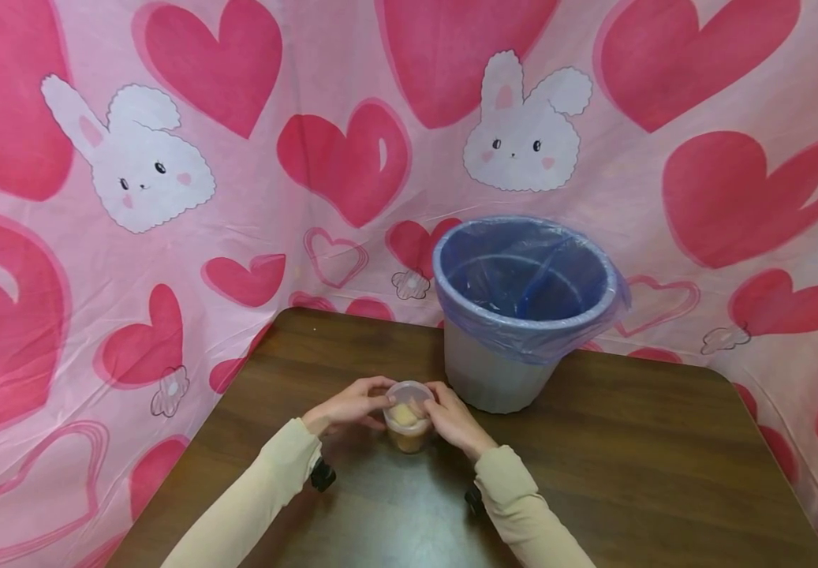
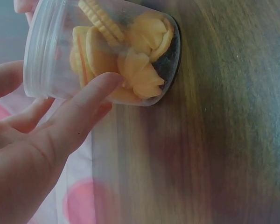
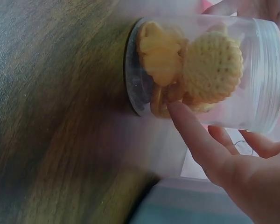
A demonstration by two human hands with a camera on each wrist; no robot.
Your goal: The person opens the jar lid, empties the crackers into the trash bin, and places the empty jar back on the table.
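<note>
A clear plastic jar (image 1: pixel 409 442) stands upright at the middle of the table, between both hands. Ribbed rings circle its top (image 3: pixel 269 70); I cannot tell whether a lid is on. Inside lie several biscuits, among them a round one with a scalloped edge (image 3: pixel 212 67) and flower-like ones (image 2: pixel 141 77). My left hand (image 1: pixel 355 404) holds the jar's left side, one finger lying along the wall and others up by the rim. From the opposite side my right hand (image 1: pixel 457 424) grips it, a fingertip touching the wall low down.
Just behind and right of the hands stands a pale bin (image 1: pixel 497 383) lined with a blue-tinted plastic bag (image 1: pixel 529 319). The brown wooden table (image 1: pixel 636 457) reaches back to a pink curtain (image 1: pixel 352 55) printed with hearts and rabbits.
</note>
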